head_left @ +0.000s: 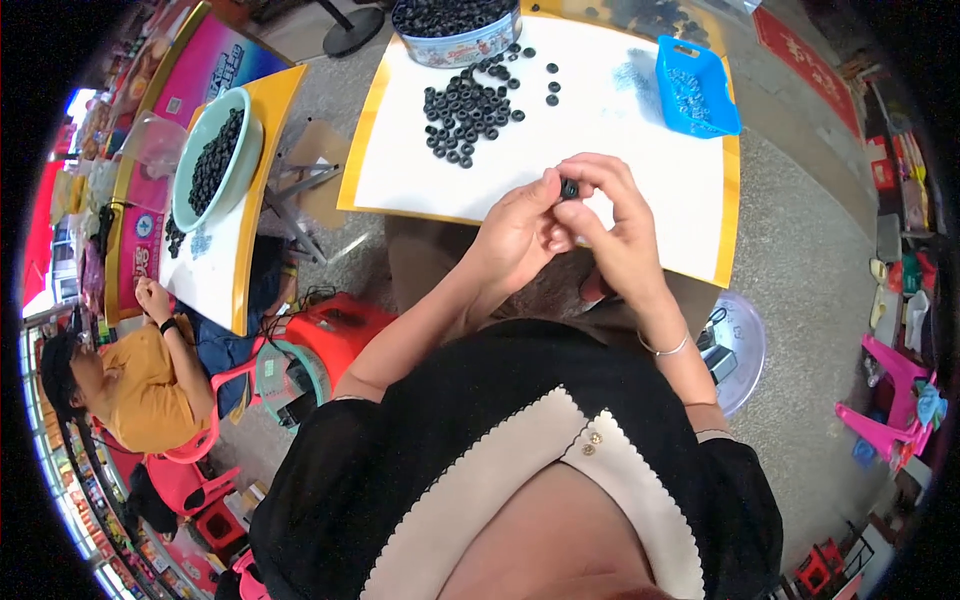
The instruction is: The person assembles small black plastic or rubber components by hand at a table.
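A small black ring-like piece (569,188) with a dark centre is pinched between both hands, above the near edge of the white table. My left hand (515,232) grips it from the left with thumb and fingertips, its other fingers curled below. From the right, my right hand (622,215) holds it with thumb and forefinger. Beyond them on the white tabletop (600,130) lies a loose pile of black rings (465,115), with a few single ones to its right. A blue basket (729,118) at the far right contains small clear or pale pieces.
A printed round tin (462,50) full of black pieces stands at the table's far edge. On the left, a pale green basin (250,150) of black pieces sits on another table, beside a seated person (150,390). A red stool (345,325) and a translucent tub (745,350) stand nearby.
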Demonstrator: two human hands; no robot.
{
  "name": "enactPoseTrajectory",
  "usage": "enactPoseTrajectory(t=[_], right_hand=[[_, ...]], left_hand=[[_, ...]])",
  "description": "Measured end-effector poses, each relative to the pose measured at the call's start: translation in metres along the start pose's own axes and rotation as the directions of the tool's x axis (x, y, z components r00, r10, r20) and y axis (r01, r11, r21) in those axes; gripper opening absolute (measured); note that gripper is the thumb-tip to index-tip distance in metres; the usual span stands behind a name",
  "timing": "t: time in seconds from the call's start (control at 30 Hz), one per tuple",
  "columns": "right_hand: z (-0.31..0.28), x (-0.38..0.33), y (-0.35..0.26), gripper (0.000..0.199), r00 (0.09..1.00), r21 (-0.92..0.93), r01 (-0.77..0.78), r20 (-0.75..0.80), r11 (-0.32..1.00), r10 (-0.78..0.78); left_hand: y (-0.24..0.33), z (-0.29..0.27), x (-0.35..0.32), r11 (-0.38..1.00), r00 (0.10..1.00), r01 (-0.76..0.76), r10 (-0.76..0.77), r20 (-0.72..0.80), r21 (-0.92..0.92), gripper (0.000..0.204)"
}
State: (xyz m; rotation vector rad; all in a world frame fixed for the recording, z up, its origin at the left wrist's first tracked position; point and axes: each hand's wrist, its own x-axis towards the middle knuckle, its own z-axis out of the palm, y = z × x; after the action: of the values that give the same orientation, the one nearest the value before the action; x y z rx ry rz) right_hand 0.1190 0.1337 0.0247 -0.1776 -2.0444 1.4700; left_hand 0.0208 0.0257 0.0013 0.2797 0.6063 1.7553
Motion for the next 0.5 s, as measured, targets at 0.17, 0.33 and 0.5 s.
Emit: enactPoseTrajectory(t=[0.17, 0.33, 0.5], right_hand=[[-0.007, 0.005, 0.012, 0.023, 0.999, -0.066, -0.032, -0.026, 0.997, 0.031], [-0.051, 0.065, 0.030, 0.024, 0.990, -0.316, -0.072, -0.135, 0.946, 0.031], [-0.113, 0.206, 0.071, 0.023, 0.930, -0.548, 0.040, -0.285, 0.835, -0.232]], left_hand=[[-0.003, -0.016, 0.000, 0.994, 1.000, -0.007, 0.009, -0.022, 0.112, 0.046], [0.013, -0.028, -0.002, 0.973, 0.983, 0.030, 0.012, -0.181, 0.230, 0.046], [0.018, -0.049, -0.001, 0.991, 0.965, -0.020, 0.054, -0.256, 0.133, 0.033]])
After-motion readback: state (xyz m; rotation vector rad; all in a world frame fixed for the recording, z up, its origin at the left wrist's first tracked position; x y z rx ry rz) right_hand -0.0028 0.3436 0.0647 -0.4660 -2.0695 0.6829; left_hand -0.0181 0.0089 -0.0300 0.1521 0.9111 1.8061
